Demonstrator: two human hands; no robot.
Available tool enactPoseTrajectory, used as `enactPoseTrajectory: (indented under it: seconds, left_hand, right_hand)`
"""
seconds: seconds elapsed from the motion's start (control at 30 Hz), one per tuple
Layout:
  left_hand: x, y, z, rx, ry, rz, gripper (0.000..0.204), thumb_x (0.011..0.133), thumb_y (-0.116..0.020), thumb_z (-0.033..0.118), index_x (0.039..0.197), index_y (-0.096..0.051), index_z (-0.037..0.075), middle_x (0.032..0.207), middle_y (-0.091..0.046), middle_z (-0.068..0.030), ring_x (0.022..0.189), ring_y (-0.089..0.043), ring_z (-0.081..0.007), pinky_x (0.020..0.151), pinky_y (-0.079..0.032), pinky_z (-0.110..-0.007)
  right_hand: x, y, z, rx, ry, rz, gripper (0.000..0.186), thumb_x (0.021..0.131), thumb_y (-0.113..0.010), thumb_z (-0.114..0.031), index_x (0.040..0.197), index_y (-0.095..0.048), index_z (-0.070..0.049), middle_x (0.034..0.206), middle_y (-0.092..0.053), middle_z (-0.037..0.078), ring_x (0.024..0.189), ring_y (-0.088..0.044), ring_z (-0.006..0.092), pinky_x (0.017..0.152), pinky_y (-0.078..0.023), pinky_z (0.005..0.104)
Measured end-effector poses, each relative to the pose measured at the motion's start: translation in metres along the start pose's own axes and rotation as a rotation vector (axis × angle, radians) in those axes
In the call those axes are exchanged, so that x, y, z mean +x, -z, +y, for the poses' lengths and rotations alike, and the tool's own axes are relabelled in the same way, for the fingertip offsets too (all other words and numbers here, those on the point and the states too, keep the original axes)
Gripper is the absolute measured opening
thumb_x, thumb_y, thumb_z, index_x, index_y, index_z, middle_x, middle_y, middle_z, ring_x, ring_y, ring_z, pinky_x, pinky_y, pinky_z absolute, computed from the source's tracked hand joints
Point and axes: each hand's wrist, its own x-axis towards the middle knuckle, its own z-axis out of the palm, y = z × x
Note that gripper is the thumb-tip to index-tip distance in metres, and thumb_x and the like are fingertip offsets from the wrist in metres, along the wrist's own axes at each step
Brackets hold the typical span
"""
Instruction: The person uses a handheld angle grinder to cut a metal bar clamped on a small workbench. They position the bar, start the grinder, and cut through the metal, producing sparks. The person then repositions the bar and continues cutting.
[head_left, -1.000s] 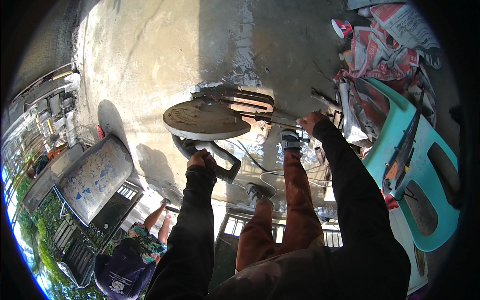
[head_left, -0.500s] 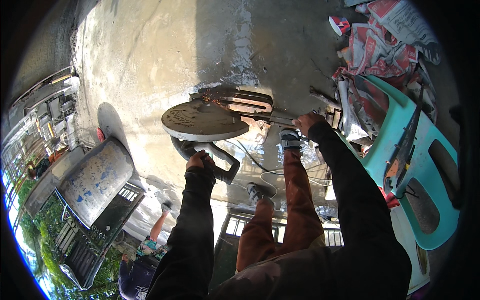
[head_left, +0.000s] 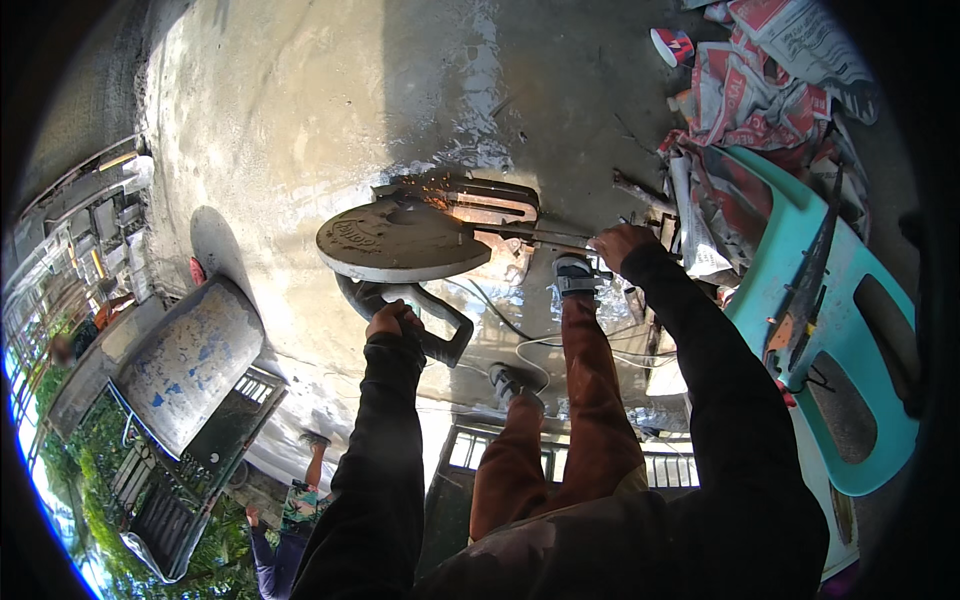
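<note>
Left hand (head_left: pixel 393 320) is closed around the black loop handle of the big round grey chop saw (head_left: pixel 400 240), which sits just above it on the wet concrete floor (head_left: pixel 300 110). Right hand (head_left: pixel 618 243) grips a thin metal bar (head_left: pixel 545 238) reaching toward the blade, where small orange sparks (head_left: pixel 440 185) fly.

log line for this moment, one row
left hand: grips chop saw handle | right hand: holds metal bar | sparks at blade | foot beside bar
</note>
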Motion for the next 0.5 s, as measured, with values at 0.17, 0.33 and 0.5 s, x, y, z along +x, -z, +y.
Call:
enactPoseTrajectory:
  seconds: [0.17,0.33,0.5]
  left_hand:
    - [-0.001,0.0,0.0,0.004,0.002,-0.01,0.006,0.081,-0.052,0.005,0.08,-0.048,0.001,0.066,-0.049,-0.0069,0.054,-0.048,-0.0168,0.049,-0.044,-0.028]
    - [0.001,0.0,0.0,-0.027,0.015,0.028,0.007,0.082,-0.052,0.006,0.08,-0.048,0.001,0.066,-0.049,-0.007,0.055,-0.048,-0.0163,0.049,-0.044,-0.028]
    - [-0.001,-0.002,-0.001,-0.003,-0.01,0.031,0.007,0.081,-0.053,0.005,0.079,-0.048,0.001,0.066,-0.049,-0.0069,0.053,-0.048,-0.0163,0.048,-0.044,-0.027]
  right_hand:
    - [0.013,-0.007,-0.01,0.009,0.015,-0.002,0.028,0.088,-0.051,-0.035,0.09,-0.068,-0.013,0.088,-0.066,0.015,0.083,-0.065,0.0331,0.072,-0.052,0.0447]
    - [0.003,0.0,-0.004,-0.035,0.039,0.001,0.025,0.086,-0.052,-0.033,0.089,-0.068,-0.014,0.086,-0.067,0.014,0.082,-0.065,0.0331,0.072,-0.052,0.045]
    - [-0.01,0.009,0.008,-0.048,0.046,-0.004,0.025,0.086,-0.051,-0.031,0.088,-0.068,-0.014,0.084,-0.067,0.013,0.081,-0.065,0.0328,0.071,-0.052,0.0456]
